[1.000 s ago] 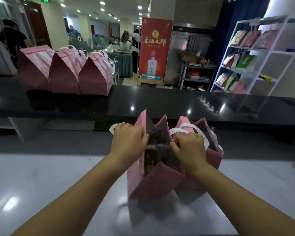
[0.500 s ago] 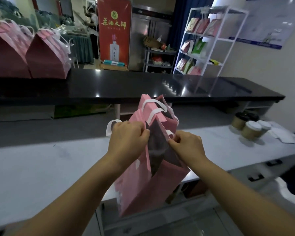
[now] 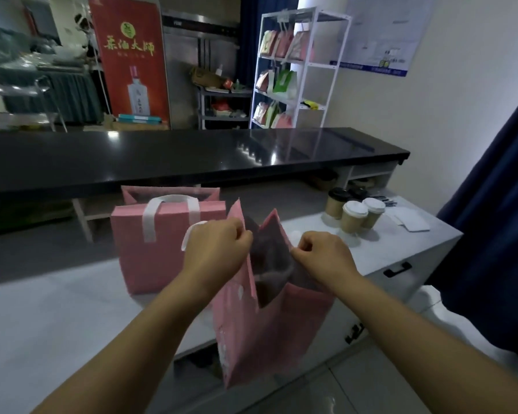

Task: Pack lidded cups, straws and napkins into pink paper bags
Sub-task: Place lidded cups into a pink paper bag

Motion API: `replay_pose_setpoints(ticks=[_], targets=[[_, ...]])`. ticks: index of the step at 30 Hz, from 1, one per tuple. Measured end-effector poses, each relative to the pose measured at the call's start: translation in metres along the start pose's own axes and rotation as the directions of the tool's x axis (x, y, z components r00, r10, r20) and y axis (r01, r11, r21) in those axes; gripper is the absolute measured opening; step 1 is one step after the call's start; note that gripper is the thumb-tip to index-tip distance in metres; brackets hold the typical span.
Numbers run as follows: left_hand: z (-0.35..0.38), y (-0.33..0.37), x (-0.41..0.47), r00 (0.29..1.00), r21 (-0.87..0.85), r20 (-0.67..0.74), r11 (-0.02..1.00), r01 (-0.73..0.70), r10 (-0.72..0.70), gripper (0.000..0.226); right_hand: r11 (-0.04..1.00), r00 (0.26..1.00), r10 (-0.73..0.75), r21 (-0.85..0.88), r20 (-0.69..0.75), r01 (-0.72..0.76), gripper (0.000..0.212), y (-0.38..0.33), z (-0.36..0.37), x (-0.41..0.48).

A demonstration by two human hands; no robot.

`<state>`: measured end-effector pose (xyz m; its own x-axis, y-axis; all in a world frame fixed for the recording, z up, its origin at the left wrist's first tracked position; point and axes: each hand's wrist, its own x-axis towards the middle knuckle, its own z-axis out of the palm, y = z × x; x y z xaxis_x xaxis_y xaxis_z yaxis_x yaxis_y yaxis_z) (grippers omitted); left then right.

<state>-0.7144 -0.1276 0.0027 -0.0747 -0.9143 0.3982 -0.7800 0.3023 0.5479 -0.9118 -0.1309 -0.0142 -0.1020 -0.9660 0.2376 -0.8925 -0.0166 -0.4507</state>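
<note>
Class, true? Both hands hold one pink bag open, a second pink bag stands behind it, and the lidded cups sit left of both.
Not quite: the head view shows the lidded cups right of the held pink bag and the second pink bag. The rest holds.

Two pink paper bags (image 3: 168, 258) and four lidded cups (image 3: 353, 219), two black-lidded and two white-lidded.

Dim, bluish light is washing the scene; highlights are glinting off the long glossy black counter (image 3: 192, 156). Wide-angle distortion is bending the edges; the open pink paper bag (image 3: 269, 330) is looking soft, perhaps motion-blurred.
</note>
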Motion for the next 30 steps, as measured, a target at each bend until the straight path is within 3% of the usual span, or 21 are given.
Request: replay_pose_setpoints(ticks=[6,12,30], targets=[[0.072,0.043,0.041,0.998,0.024,-0.070,1.000,0.004,-0.003,0.034,0.998,0.993,0.056,0.032,-0.104,-0.053,0.025,0.088,-0.034,0.049],[0.113,0.056,0.080,0.990,0.037,-0.137,0.999,0.030,-0.025,0.031,0.997,0.984,0.056,0.068,-0.171,-0.045,0.027,0.128,-0.036,0.095],[0.207,0.037,0.248,0.984,-0.078,-0.130,0.991,0.112,-0.121,0.029,0.997,0.996,0.070,0.029,-0.056,-0.068,0.028,0.186,0.002,0.309]])
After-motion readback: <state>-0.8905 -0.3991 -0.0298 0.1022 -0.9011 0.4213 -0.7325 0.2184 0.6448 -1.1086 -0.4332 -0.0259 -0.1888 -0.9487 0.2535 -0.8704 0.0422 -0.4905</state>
